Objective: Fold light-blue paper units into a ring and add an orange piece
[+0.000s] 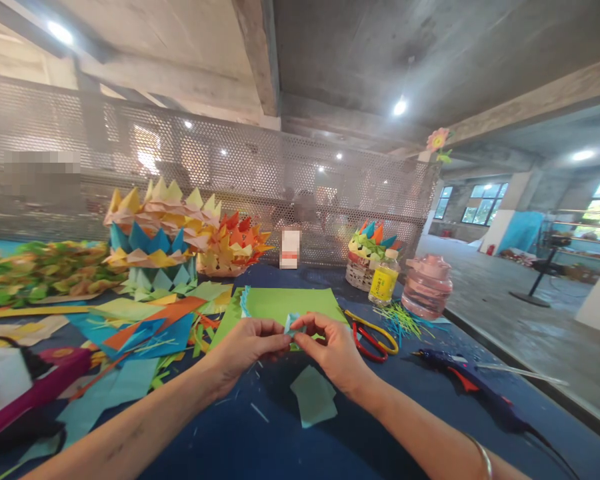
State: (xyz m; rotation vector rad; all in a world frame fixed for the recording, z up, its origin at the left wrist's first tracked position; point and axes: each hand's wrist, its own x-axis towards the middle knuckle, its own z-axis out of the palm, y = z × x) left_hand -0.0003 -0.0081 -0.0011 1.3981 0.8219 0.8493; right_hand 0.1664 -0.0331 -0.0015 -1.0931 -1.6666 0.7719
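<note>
Between the fingertips of my left hand [253, 350] and my right hand [333, 347] is a small folded piece of light blue paper [293, 321]. Both hands pinch it, thumbs toward each other. Behind them lies a green sheet [290, 301], with a few folded blue pieces [245, 301] at its left side. Pale blue-green paper squares [314, 397] rest on the dark blue table below my hands. Just right of my right hand are scissors [373, 337] with red and yellow handles.
Paper crowns [155, 233] and coloured sheets [145, 327] crowd the left. At right stand a yellow-labelled bottle [384, 279], a pink jug [427, 287] and a pile of paper strips [405, 319]. A glue gun [473, 380] with a cord lies near the right edge. A perforated screen [250, 160] rises behind.
</note>
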